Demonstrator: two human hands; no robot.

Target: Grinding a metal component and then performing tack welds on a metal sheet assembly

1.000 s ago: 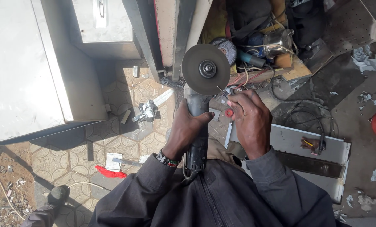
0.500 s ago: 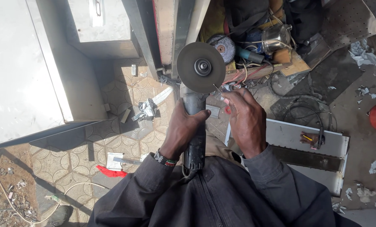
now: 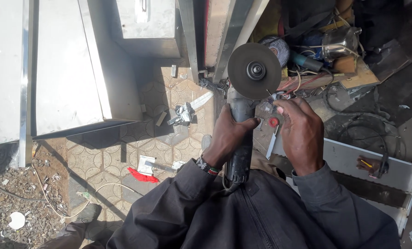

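Note:
An angle grinder (image 3: 241, 138) with a dark body points away from me, its round grey disc (image 3: 254, 70) facing up. My left hand (image 3: 228, 136) is wrapped around the grinder's body, a beaded band on the wrist. My right hand (image 3: 300, 133) sits just right of the grinder head, below the disc's edge, fingertips pinched together on something small that I cannot make out. A small red round piece (image 3: 273, 122) shows between the two hands.
Large sheet-metal boxes (image 3: 63, 69) stand on the patterned tile floor at left. A pile of tools, cables and a metal kettle (image 3: 339, 41) lies at the upper right. A white metal panel (image 3: 372, 166) sits at right. Scraps and a red piece (image 3: 141, 175) litter the tiles.
The grinder and both hands have shifted slightly in the view. My right hand's fingertips have moved closer to the disc's lower edge.

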